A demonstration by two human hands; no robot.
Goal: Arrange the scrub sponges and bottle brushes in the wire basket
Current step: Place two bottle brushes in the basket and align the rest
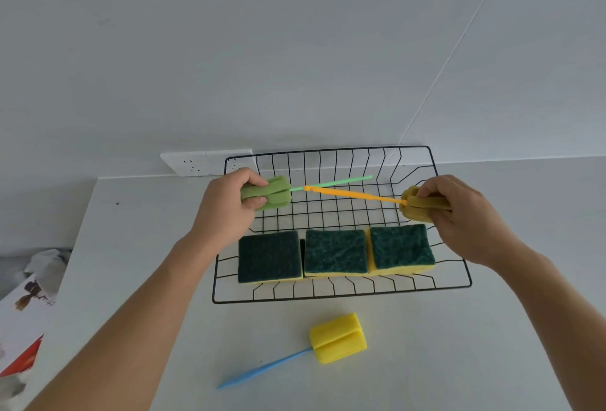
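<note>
A black wire basket [341,294] stands on the white counter. Three scrub sponges, green side up, lie in a row along its near side: left [269,256], middle [336,251], right [401,246]. My left hand [229,210] grips the foam head of a green bottle brush [273,192] above the basket's back left. My right hand [459,213] grips the foam head of an orange-handled brush [419,204] above the back right. Their handles cross over the basket's far half. A third brush, yellow foam [337,338] on a blue handle, lies on the counter in front of the basket.
A white wall socket [203,163] sits behind the basket's back left corner. The counter's left edge drops off to a cluttered spot with a red and white package [23,322] and crumpled paper. A plain wall rises behind.
</note>
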